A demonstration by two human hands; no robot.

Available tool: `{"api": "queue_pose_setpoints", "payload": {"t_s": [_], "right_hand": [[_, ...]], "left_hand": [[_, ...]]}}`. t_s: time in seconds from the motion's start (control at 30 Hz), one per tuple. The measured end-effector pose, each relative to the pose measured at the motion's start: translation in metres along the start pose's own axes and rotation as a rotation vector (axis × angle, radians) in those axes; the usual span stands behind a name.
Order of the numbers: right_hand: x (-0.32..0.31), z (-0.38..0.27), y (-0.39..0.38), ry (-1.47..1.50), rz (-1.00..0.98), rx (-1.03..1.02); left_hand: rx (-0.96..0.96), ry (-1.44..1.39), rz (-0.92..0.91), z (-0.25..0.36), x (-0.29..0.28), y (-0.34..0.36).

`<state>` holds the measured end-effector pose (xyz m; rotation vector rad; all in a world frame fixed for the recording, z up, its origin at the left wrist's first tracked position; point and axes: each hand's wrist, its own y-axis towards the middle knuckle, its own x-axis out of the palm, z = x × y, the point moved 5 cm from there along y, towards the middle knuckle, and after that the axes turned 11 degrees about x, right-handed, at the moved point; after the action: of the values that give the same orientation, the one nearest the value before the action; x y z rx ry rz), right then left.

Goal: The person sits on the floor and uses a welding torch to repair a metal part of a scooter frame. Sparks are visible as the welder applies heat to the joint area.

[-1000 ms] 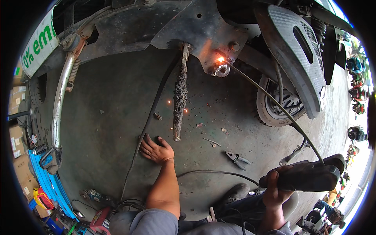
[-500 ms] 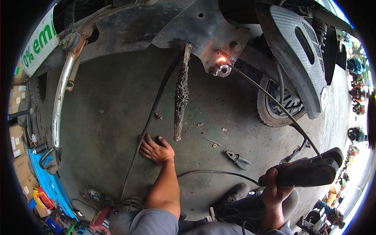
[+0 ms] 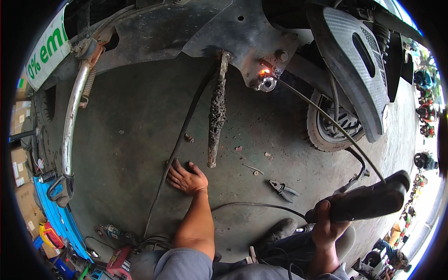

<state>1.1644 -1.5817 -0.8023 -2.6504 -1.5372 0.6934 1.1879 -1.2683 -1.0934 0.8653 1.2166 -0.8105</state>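
My right hand (image 3: pixel 328 227) is wrapped around a black welding electrode holder (image 3: pixel 368 201) at the lower right. From it a long thin electrode (image 3: pixel 337 126) slants up and left to a metal lug (image 3: pixel 267 84) with a hole, on the underside of a scooter frame (image 3: pixel 242 42). An orange glow (image 3: pixel 265 72) burns where the rod tip meets the metal. My left hand (image 3: pixel 188 178) lies palm down on the floor, fingers spread, beside a black cable (image 3: pixel 180 148). Above it hangs a clamp-like bar (image 3: pixel 217 107), crusted with dark lumps, attached to the frame.
Pliers (image 3: pixel 283 190) and metal bits lie on the floor right of my left arm. A kickstand (image 3: pixel 74 119) with a spring hangs at the left, a wheel (image 3: pixel 333 123) stands at the right. An angle grinder (image 3: pixel 116 233) and a red box (image 3: pixel 120 262) sit at lower left.
The electrode holder has tilted slightly, its far end rising and shifting a little right. The glow at the rod tip has become smaller and more orange. My left hand has stayed in place.
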Motion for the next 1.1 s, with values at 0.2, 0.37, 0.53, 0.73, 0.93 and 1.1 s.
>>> {"api": "queue_pose_setpoints", "payload": {"t_s": [0.2,0.37,0.53,0.73,0.93,1.1], "right_hand": [[-0.012,0.014,0.012,0.362,-0.014,0.385],[-0.024,0.019,0.012,-0.198,0.051,-0.04],[0.007,-0.015,0.012,-0.794,0.055,-0.632],[-0.003,0.014,0.001,0.126,-0.051,0.138],[-0.011,0.032,0.006,0.668,-0.145,0.805],[-0.025,0.025,0.005,0.33,0.011,0.252]], "left_hand": [[-0.018,-0.003,-0.011,-0.002,0.001,-0.001],[-0.024,-0.013,-0.017,0.003,0.0,0.0],[-0.003,0.005,0.004,-0.004,0.0,-0.001],[-0.012,-0.005,-0.02,0.002,-0.002,0.001],[-0.021,0.003,-0.013,-0.003,-0.001,0.0],[-0.018,-0.003,-0.016,0.002,0.0,-0.001]]}}
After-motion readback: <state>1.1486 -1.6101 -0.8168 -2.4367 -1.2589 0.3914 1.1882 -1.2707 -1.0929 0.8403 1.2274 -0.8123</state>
